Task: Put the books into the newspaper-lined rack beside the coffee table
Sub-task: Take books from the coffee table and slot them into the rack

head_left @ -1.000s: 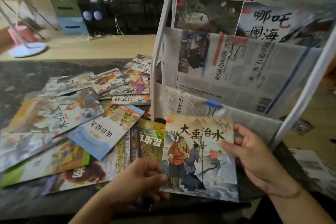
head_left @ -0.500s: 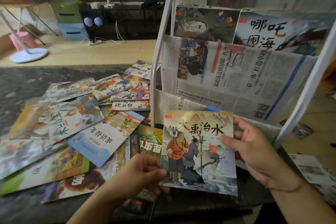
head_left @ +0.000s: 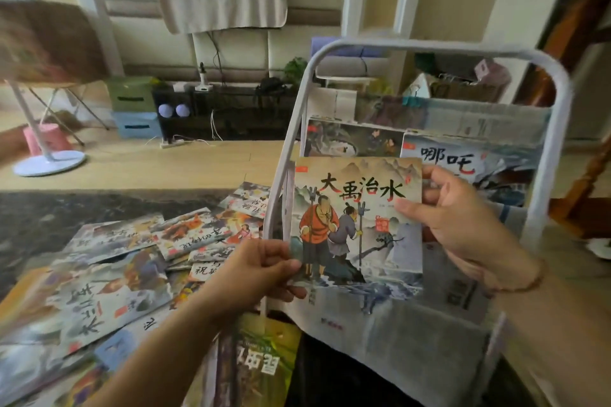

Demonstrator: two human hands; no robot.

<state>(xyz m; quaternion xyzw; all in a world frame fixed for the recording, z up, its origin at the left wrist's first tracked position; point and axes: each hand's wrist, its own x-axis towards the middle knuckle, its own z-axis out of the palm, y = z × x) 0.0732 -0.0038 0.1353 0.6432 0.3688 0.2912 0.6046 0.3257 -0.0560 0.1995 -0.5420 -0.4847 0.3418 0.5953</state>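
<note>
Both hands (head_left: 261, 271) have raised the book (head_left: 358, 225) before the rack (head_left: 545, 129).

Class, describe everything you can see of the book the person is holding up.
The held book is thin, a glossy paper cover painted with two figures holding forked tools among mountains and water, with a black-and-red Chinese title. It is upright, cover facing the camera, before the newspaper-lined rack. The left hand pinches its lower left corner; the right hand grips its right edge.
</note>
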